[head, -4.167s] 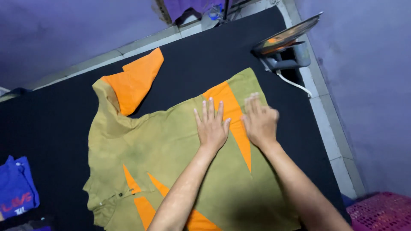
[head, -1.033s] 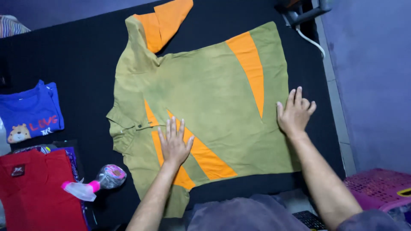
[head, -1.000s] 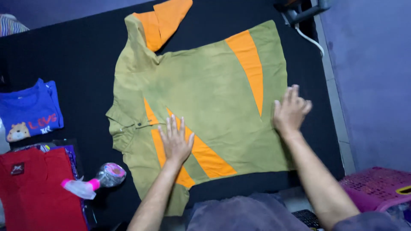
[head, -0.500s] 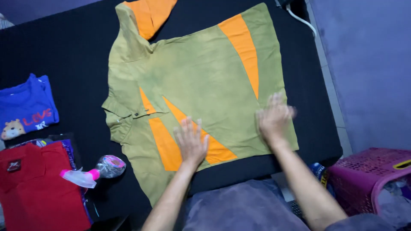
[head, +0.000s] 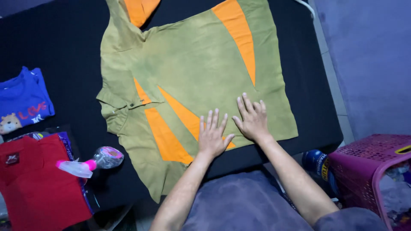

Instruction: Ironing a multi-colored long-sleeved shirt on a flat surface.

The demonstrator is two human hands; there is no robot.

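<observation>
While I leaned over the table [head: 51, 38]: both my palms pressed flat on the shirt.
Left hand [head: 212, 137]: fingers spread apart, flat on an orange panel near the hem, gripping nothing.
Right hand [head: 252, 119]: fingers apart too, flat on the green cloth just beside my left.
Green shirt [head: 192, 68]: lay spread open across the black table, collar to my left.
Spray bottle [head: 92, 161]: lay on its side by the red garment [head: 36, 179].
Blue shirt [head: 23, 100]: folded, far left.
Purple basket [head: 368, 171]: at my right.
</observation>
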